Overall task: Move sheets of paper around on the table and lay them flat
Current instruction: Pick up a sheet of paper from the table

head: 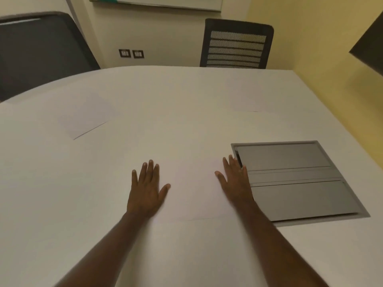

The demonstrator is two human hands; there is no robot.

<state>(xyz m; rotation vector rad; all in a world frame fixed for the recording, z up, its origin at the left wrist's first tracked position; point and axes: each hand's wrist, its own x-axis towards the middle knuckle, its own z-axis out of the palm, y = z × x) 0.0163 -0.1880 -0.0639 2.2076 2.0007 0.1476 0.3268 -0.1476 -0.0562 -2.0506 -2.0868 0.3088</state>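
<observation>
A wide white worktop [186,96] fills most of the view. Two dark chairs stand behind its far edge: a broad one [39,50] at the far left and a mesh-backed one [236,44] further right. A grey metal hatch [298,181] is set flush into the worktop on the right. One sheet of paper [192,193] lies flat near the middle, its near edge faintly visible. A second sheet [87,119] lies well apart at the far left, its near edge slightly raised. The left hand [146,189] presses flat on the near sheet's left side, fingers spread, grasping nothing. The right hand [236,181] lies flat and spread on its right side, touching the hatch's rim.
</observation>
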